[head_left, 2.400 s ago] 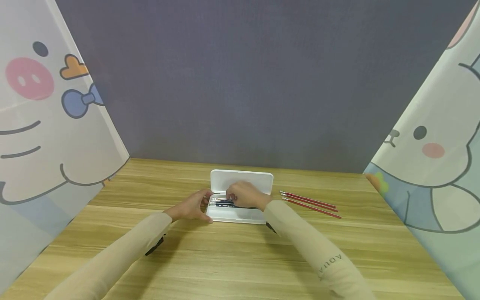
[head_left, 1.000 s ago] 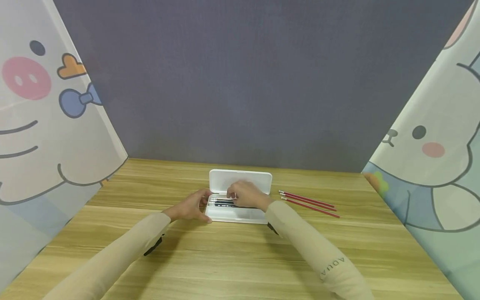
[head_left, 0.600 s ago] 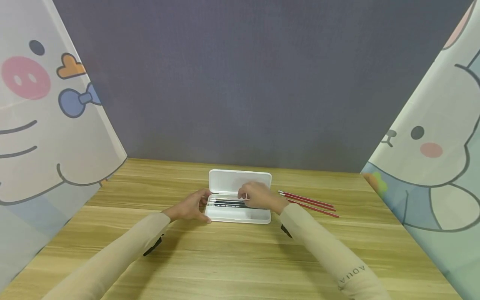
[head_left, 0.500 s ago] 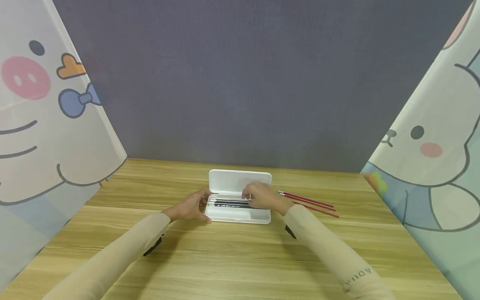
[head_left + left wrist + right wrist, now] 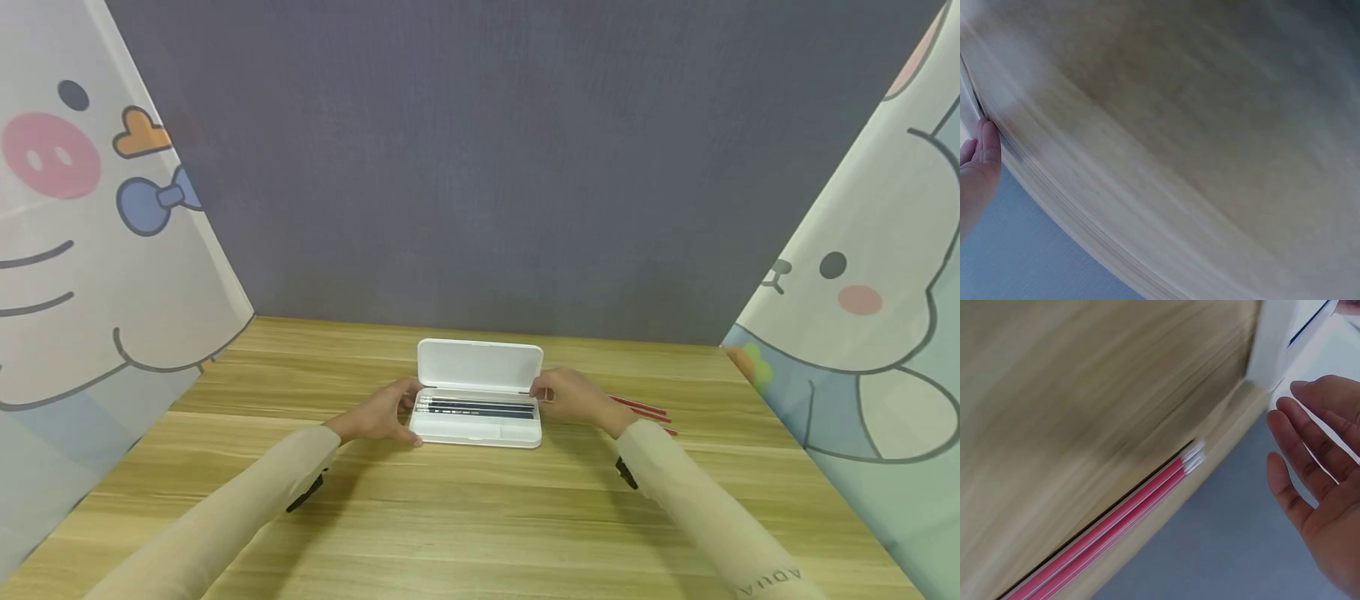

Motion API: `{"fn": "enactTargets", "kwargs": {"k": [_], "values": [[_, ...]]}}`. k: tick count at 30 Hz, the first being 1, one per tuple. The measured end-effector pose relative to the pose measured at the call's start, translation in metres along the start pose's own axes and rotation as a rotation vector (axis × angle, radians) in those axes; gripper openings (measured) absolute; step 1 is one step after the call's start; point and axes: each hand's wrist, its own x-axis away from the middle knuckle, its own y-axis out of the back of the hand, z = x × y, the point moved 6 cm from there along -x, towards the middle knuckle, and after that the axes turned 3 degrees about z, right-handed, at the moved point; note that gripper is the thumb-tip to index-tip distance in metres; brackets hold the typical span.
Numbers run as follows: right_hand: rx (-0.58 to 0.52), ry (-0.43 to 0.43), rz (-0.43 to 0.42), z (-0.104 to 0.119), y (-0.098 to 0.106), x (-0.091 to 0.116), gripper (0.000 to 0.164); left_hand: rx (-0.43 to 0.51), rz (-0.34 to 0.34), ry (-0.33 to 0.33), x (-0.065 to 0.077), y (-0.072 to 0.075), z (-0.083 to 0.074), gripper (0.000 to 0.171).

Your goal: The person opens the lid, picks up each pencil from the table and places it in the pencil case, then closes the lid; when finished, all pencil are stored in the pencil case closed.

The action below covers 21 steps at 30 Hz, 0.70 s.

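Note:
A white pencil case (image 5: 453,428) lies on the table with its lid (image 5: 480,364) standing up at the back. Several dark pencils (image 5: 480,408) with white ends lie side by side in its rear compartment. My left hand (image 5: 384,412) holds the case's left end, thumb at the front corner and fingers toward the back. Beside the right end is my right hand (image 5: 573,398), holding nothing; in the right wrist view its fingers (image 5: 1310,440) are spread and loosely bent. Whether they touch the case, I cannot tell.
Red pencils (image 5: 647,410) lie on the wooden table (image 5: 450,517) to the right, partly hidden by my right hand and forearm. A dark grey panel (image 5: 480,167) rises behind the table. Cartoon-printed sheets (image 5: 892,367) flank both sides.
My right hand has drawn back from over the pencils in the case, moving right past its end. The dark pencils now show along their length. My left hand has stayed put.

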Motion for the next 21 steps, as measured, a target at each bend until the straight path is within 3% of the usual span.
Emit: {"fn": "enactTargets", "kwargs": {"k": [7,21], "values": [[0.018,-0.015,-0.040,-0.024,0.003,0.019,0.009,0.007,0.004,0.005,0.000,0.000,0.002,0.077],[0.012,-0.129,-0.032,-0.058,0.005,0.047,0.009,0.013,0.001,-0.003,0.000,0.000,0.002,0.076]]}}
